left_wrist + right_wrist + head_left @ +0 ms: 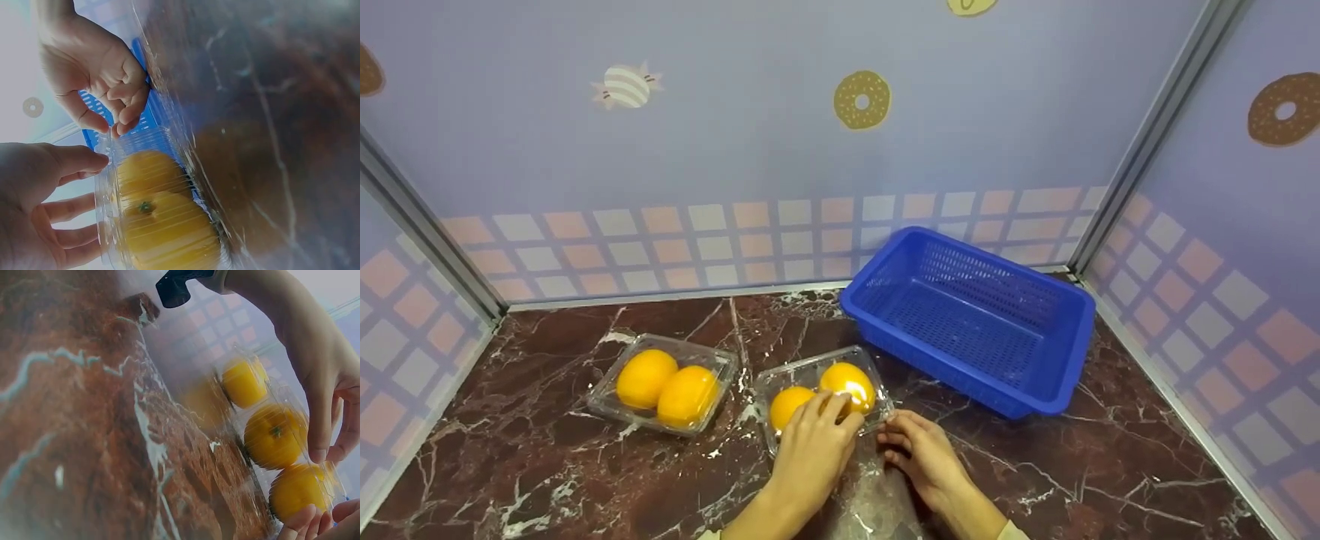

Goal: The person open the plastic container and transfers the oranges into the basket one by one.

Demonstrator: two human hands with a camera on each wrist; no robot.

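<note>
A clear plastic clamshell box (795,367) with two oranges (846,384) lies in the middle of the counter. My left hand (814,446) is over it, its extended fingers touching the lid. At the box's near right corner, my right hand (922,454) pinches the edge between thumb and curled fingers. The left wrist view shows this right hand (101,73) at the corner and the left hand (39,202) along the lid. In the right wrist view, the left hand (323,365) reaches down to the lid and the right fingertips (304,523) sit low.
Left of it, a second clear box (720,367) holds two oranges (664,386). A blue perforated basket (960,367) stands at the back right, against the patterned wall (750,150). The dark marbled countertop (660,487) is glossy.
</note>
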